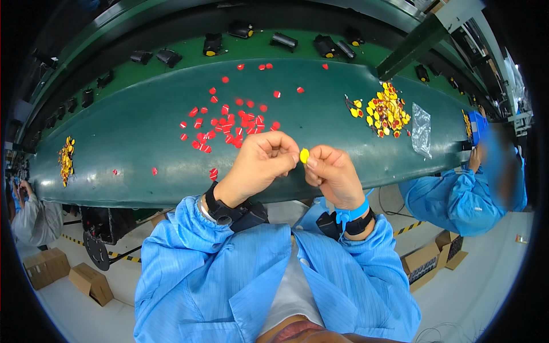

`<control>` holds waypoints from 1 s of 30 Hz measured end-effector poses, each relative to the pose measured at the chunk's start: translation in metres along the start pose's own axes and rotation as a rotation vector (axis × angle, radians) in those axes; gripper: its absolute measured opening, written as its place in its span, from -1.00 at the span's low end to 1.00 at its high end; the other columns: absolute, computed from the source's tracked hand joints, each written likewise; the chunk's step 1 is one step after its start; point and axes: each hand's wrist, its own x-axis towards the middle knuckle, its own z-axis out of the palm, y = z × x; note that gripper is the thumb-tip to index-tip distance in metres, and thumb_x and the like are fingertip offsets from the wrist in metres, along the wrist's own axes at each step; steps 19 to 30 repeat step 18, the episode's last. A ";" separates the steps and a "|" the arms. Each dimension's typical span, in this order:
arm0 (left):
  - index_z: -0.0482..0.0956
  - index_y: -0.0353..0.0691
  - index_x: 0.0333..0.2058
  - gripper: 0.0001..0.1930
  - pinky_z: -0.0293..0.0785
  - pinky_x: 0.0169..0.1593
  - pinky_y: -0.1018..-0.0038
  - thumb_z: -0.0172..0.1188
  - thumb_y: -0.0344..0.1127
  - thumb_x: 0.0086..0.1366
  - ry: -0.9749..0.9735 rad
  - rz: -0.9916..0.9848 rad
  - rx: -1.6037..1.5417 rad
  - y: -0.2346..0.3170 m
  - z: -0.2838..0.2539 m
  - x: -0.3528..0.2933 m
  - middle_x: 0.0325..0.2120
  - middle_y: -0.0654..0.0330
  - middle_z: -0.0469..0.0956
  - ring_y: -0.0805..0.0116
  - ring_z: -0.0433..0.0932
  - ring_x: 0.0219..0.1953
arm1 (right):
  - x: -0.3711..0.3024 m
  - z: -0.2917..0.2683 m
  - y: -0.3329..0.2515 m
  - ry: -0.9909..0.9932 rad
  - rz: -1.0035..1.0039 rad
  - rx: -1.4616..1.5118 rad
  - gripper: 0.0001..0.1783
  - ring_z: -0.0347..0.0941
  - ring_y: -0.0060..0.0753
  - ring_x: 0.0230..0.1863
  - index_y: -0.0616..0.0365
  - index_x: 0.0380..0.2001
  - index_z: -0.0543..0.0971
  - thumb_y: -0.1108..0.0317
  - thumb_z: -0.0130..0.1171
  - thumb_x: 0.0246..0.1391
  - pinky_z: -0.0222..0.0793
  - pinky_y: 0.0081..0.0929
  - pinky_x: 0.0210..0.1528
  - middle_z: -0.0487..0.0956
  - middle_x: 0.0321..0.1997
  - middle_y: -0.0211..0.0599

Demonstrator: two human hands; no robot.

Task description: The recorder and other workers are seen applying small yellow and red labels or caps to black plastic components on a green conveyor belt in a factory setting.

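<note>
A small round yellow disc (304, 155) is pinched between the thumb and index finger of my right hand (336, 174), above the near part of the green table. Right beside the disc, my left hand (263, 160) has its thumb and fingertips pressed together. Whether those fingertips grip the disc's edge or some tiny thing is too small to tell. Beyond my left hand lies a loose scatter of small red round pieces (229, 123), many with a white line across. A heap of yellow and red discs with thin wires (389, 110) lies to the right.
A clear plastic bag (421, 130) lies right of the heap. Another yellow pile (66, 160) is at the table's (137, 114) left end. Black cylindrical parts (283, 41) line the green strip behind. A co-worker in blue (457, 197) sits at right, by a blue bin (478, 127). Cardboard boxes (91, 284) stand on the floor.
</note>
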 end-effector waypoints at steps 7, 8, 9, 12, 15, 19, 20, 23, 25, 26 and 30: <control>0.55 -0.30 -0.45 -0.93 0.39 -0.45 0.56 0.13 -0.50 0.03 0.321 0.551 1.206 0.046 -0.061 0.077 -0.58 0.14 0.48 0.45 0.47 -0.56 | -0.005 -0.012 -0.018 -0.269 -0.078 0.214 -0.87 0.15 -0.61 -0.60 0.28 -0.43 0.47 0.42 0.16 0.07 0.02 -0.58 -0.54 0.35 -0.61 -0.43; 0.54 -0.28 -0.44 -0.93 0.40 -0.45 0.48 0.13 -0.49 0.04 0.323 0.600 1.296 0.061 -0.070 0.093 -0.58 0.12 0.48 0.32 0.50 -0.55 | -0.007 -0.016 -0.023 -0.219 -0.117 0.166 -0.86 0.14 -0.62 -0.61 0.29 -0.43 0.47 0.42 0.17 0.06 0.01 -0.57 -0.54 0.34 -0.62 -0.43; 0.52 -0.28 -0.48 -0.95 0.41 -0.44 0.44 0.14 -0.48 0.02 0.345 0.711 1.475 0.070 -0.073 0.105 -0.57 0.13 0.46 0.29 0.50 -0.53 | -0.006 -0.024 -0.023 -0.185 -0.118 0.199 -0.87 0.12 -0.62 -0.63 0.30 -0.43 0.47 0.44 0.16 0.06 -0.01 -0.57 -0.55 0.34 -0.63 -0.41; 0.47 -0.25 -0.55 -0.95 0.42 -0.43 0.37 0.14 -0.43 -0.04 0.141 0.856 1.833 0.075 -0.074 0.119 -0.57 0.15 0.41 0.23 0.48 -0.48 | -0.008 -0.051 -0.021 -0.048 -0.141 0.192 -0.88 0.10 -0.63 -0.64 0.30 -0.42 0.48 0.45 0.15 0.06 -0.02 -0.57 -0.56 0.34 -0.63 -0.41; 0.43 -0.16 -0.62 -0.93 0.41 -0.44 0.40 0.12 -0.35 -0.10 -0.481 0.733 2.122 0.043 -0.079 0.104 -0.56 0.24 0.37 0.33 0.45 -0.43 | -0.009 -0.071 -0.026 0.046 -0.171 0.214 -0.91 0.08 -0.64 -0.66 0.25 -0.40 0.49 0.43 0.11 0.09 -0.07 -0.59 -0.59 0.29 -0.68 -0.47; 0.50 -0.17 -0.59 -0.92 0.46 -0.39 0.46 0.15 -0.32 -0.11 -0.644 0.559 2.228 0.025 -0.084 0.087 -0.54 0.26 0.38 0.34 0.45 -0.42 | -0.008 -0.095 -0.031 0.074 -0.202 0.221 -0.86 0.06 -0.65 -0.68 0.21 -0.33 0.48 0.36 0.10 0.14 -0.07 -0.60 -0.60 0.25 -0.70 -0.49; 0.50 -0.17 -0.59 -0.92 0.46 -0.39 0.46 0.15 -0.32 -0.11 -0.644 0.559 2.228 0.025 -0.084 0.087 -0.54 0.26 0.38 0.34 0.45 -0.42 | -0.008 -0.095 -0.031 0.074 -0.202 0.221 -0.86 0.06 -0.65 -0.68 0.21 -0.33 0.48 0.36 0.10 0.14 -0.07 -0.60 -0.60 0.25 -0.70 -0.49; 0.50 -0.17 -0.59 -0.92 0.46 -0.39 0.46 0.15 -0.32 -0.11 -0.644 0.559 2.228 0.025 -0.084 0.087 -0.54 0.26 0.38 0.34 0.45 -0.42 | -0.008 -0.095 -0.031 0.074 -0.202 0.221 -0.86 0.06 -0.65 -0.68 0.21 -0.33 0.48 0.36 0.10 0.14 -0.07 -0.60 -0.60 0.25 -0.70 -0.49; 0.50 -0.17 -0.59 -0.92 0.46 -0.39 0.46 0.15 -0.32 -0.11 -0.644 0.559 2.228 0.025 -0.084 0.087 -0.54 0.26 0.38 0.34 0.45 -0.42 | -0.008 -0.095 -0.031 0.074 -0.202 0.221 -0.86 0.06 -0.65 -0.68 0.21 -0.33 0.48 0.36 0.10 0.14 -0.07 -0.60 -0.60 0.25 -0.70 -0.49; 0.50 -0.17 -0.59 -0.92 0.46 -0.39 0.46 0.15 -0.32 -0.11 -0.644 0.559 2.228 0.025 -0.084 0.087 -0.54 0.26 0.38 0.34 0.45 -0.42 | -0.008 -0.095 -0.031 0.074 -0.202 0.221 -0.86 0.06 -0.65 -0.68 0.21 -0.33 0.48 0.36 0.10 0.14 -0.07 -0.60 -0.60 0.25 -0.70 -0.49; 0.50 -0.17 -0.59 -0.92 0.46 -0.39 0.46 0.15 -0.32 -0.11 -0.644 0.559 2.228 0.025 -0.084 0.087 -0.54 0.26 0.38 0.34 0.45 -0.42 | -0.008 -0.095 -0.031 0.074 -0.202 0.221 -0.86 0.06 -0.65 -0.68 0.21 -0.33 0.48 0.36 0.10 0.14 -0.07 -0.60 -0.60 0.25 -0.70 -0.49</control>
